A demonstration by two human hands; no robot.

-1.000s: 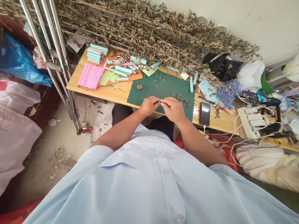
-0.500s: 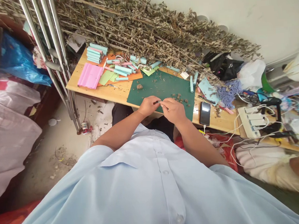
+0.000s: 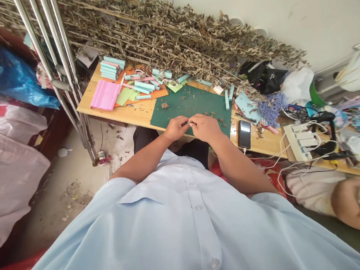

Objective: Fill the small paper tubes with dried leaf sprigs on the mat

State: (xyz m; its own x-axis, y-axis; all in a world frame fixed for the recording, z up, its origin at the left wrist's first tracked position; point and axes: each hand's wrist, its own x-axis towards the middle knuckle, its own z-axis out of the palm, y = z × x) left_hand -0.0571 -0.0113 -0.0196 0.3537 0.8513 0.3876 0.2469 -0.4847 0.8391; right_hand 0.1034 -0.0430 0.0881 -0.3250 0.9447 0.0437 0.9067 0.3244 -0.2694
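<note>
Both hands meet just above the front edge of the green mat (image 3: 177,100). My left hand (image 3: 176,128) is closed, its thumb and fingertips pinching something small and dark that I cannot make out. Close against it, my right hand (image 3: 204,127) has its fingers curled in, and its fingertips touch the same spot. Crumbled dry plant bits (image 3: 217,117) lie on the mat beyond my right hand. A brownish clump (image 3: 164,106) rests farther left on the mat.
Pale blue paper rolls (image 3: 109,69), a pink sheet (image 3: 104,94) and a phone (image 3: 244,133) lie on the table. Dried stalks (image 3: 159,32) are heaped behind. Crutches (image 3: 60,84) stand left. A power strip (image 3: 299,142) with cables is right, near another person's arm (image 3: 347,198).
The whole view has shifted slightly, so things appear a little farther left. My hands stay together, with only slight finger movement. At the right, the other person's arm has moved.
</note>
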